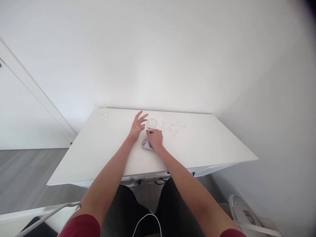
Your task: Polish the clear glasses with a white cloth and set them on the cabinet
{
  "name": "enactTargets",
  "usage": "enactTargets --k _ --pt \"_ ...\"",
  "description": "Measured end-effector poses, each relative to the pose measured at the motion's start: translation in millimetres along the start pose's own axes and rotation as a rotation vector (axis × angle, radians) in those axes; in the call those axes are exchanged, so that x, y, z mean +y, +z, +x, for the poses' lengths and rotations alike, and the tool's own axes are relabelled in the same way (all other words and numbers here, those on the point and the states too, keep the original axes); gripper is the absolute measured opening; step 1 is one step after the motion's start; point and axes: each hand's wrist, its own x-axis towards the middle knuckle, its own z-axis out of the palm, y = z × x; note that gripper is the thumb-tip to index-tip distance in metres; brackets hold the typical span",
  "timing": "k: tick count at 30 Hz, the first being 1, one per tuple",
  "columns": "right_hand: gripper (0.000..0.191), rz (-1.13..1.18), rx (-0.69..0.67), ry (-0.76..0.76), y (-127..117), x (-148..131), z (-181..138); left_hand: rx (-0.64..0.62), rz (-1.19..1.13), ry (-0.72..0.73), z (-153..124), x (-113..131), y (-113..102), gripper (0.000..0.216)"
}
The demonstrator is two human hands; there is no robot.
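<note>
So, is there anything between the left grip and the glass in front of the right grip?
Nothing visible stands between the left grip and the glass. The right grip and cloth are on the near side, not in between.

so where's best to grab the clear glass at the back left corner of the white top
Probably around the upper side of the glass, with the left hand coming from the front right: its round opening faces up, and the wall rises close behind it. The lower part is too faint to judge.
</note>
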Motion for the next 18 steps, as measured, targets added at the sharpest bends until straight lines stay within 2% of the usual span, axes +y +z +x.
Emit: enactTargets --k 5,8,10,13,18 --pt "0.032 -0.044 0.046 0.110 -46 49 -15 0.090 -0.165 -0.086 1 1 1 0.060" --pt "0.033 -0.045 0.020 0.151 -60 67 -15 0.077 -0.188 -0.118 3 1 0 0.045" --pt "0.032 -0.043 0.019 0.177 -61 71 -13 0.049 -0.208 -0.113 3 1 -2 0.046" --pt "0.031 -0.048 0.035 0.197 -55 72 -9 -0.032 -0.282 -0.152 2 0 -7 0.066" --pt "0.030 -0.046 0.047 0.201 -46 72 -5 -0.147 -0.358 -0.397 -1 -2 -13 0.067"
